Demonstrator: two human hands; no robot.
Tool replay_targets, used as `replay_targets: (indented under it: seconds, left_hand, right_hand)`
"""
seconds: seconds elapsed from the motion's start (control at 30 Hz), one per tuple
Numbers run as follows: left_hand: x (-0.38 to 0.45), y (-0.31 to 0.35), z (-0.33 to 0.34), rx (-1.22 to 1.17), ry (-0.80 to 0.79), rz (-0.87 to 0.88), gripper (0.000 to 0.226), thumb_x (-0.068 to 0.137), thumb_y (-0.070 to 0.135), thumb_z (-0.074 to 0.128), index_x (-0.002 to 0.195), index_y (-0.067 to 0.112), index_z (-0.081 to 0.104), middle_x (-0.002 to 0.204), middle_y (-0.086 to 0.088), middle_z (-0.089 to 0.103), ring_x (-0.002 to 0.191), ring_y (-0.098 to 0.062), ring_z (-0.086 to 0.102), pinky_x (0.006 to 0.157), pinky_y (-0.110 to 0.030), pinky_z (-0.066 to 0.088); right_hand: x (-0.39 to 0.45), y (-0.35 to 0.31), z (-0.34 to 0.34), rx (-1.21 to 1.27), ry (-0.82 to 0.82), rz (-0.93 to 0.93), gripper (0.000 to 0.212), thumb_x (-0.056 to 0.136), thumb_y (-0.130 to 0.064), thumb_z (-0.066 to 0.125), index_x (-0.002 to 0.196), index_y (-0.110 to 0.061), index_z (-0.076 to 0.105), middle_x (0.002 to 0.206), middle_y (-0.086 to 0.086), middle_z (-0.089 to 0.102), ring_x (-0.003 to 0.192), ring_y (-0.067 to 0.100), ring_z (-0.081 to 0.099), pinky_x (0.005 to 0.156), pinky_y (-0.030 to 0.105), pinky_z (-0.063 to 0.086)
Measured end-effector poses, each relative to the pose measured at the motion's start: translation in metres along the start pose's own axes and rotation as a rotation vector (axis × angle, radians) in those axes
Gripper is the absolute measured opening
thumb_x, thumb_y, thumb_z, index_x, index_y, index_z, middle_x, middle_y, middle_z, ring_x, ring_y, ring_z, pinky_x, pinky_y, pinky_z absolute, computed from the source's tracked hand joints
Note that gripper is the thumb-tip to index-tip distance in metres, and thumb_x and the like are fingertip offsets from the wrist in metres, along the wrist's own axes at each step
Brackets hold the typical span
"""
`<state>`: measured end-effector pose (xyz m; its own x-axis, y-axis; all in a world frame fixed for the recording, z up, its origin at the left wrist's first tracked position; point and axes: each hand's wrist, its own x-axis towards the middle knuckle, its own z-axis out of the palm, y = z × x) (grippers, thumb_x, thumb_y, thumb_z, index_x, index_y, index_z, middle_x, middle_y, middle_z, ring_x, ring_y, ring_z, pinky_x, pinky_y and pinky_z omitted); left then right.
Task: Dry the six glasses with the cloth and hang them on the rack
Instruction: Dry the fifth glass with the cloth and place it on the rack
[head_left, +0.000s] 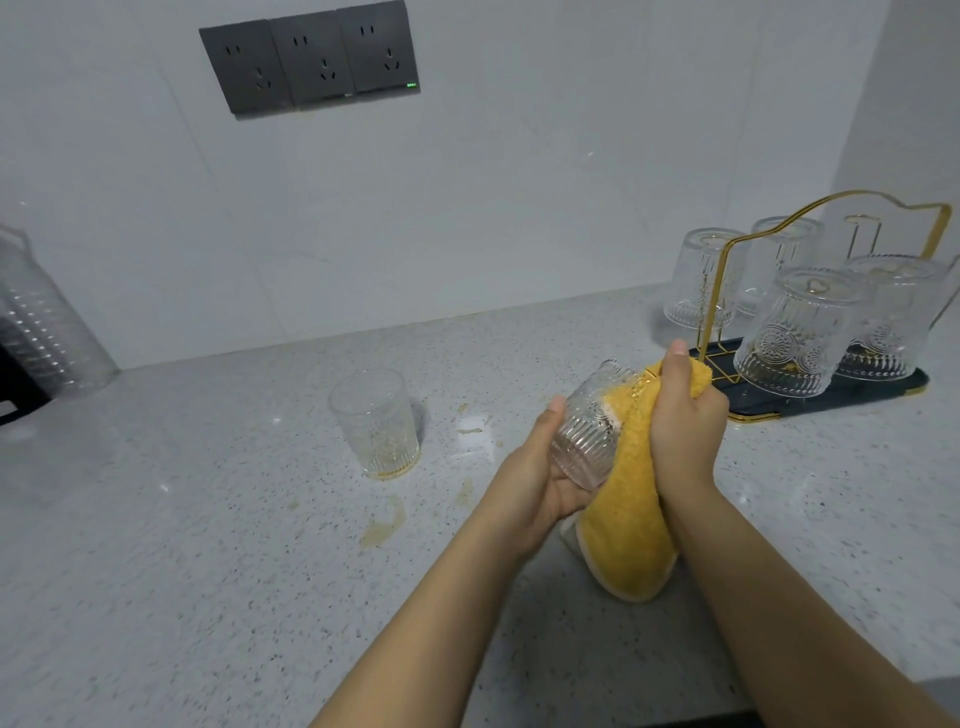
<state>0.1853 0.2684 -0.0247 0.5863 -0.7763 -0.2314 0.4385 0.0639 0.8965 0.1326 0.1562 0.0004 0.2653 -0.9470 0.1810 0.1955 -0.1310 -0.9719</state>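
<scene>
Speckled counter (208, 519) left of the rack (831, 395): our left hand (540, 483) cups the tilted glass (587, 431), mouth angled toward the rack, our right hand (685, 421), nearer it, clenches the yellow cloth (628, 530) against the rim; one glass (376, 423) waits further left

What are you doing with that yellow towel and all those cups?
A person is drying glasses. The left hand holds a ribbed glass tipped sideways, and the right hand pushes a yellow cloth into it. Four glasses already hang upside down on the gold rack. One more glass stands upright on the counter, with yellowish wet marks around it.
</scene>
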Motion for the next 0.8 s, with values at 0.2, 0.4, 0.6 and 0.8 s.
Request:
replay_targets:
  seconds: [0.2,0.4,0.6,0.8]
  left_hand:
    - [0.007,-0.008,0.003,0.057,0.107,0.113,0.045,0.091,0.037,0.067,0.119,0.003,0.058,0.108,-0.016,0.072,0.085,-0.023,0.073,0.075,-0.038,0.060]
    - [0.003,-0.001,0.002,-0.109,0.005,-0.028,0.046,0.099,0.047,0.046,0.120,0.010,0.062,0.111,-0.017,0.072,0.091,-0.027,0.071,0.086,-0.043,0.058]
    - [0.004,-0.013,0.005,0.239,0.141,0.218,0.043,0.085,0.040,0.072,0.117,0.016,0.055,0.100,-0.006,0.071,0.079,-0.018,0.067,0.069,-0.030,0.055]
    - [0.004,-0.006,0.003,-0.141,0.002,-0.014,0.058,0.093,0.050,0.053,0.134,0.010,0.056,0.127,-0.018,0.066,0.121,-0.035,0.060,0.108,-0.052,0.042]
  right_hand:
    - [0.004,0.003,-0.004,0.018,0.036,0.011,0.047,0.094,-0.041,0.044,0.052,-0.020,0.039,0.052,-0.002,0.041,0.049,0.012,0.042,0.051,0.025,0.036]
    - [0.000,0.001,0.000,0.017,-0.004,-0.030,0.047,0.095,-0.038,0.045,0.052,-0.020,0.039,0.049,-0.004,0.039,0.038,0.001,0.038,0.039,0.014,0.033]
    - [0.005,0.000,-0.006,0.027,0.041,0.058,0.047,0.094,-0.043,0.043,0.054,-0.019,0.042,0.053,-0.002,0.043,0.049,0.011,0.044,0.047,0.021,0.039]
    - [0.002,0.002,-0.002,0.032,0.007,-0.031,0.046,0.095,-0.039,0.045,0.053,-0.020,0.040,0.050,-0.003,0.040,0.043,0.006,0.041,0.045,0.020,0.036]
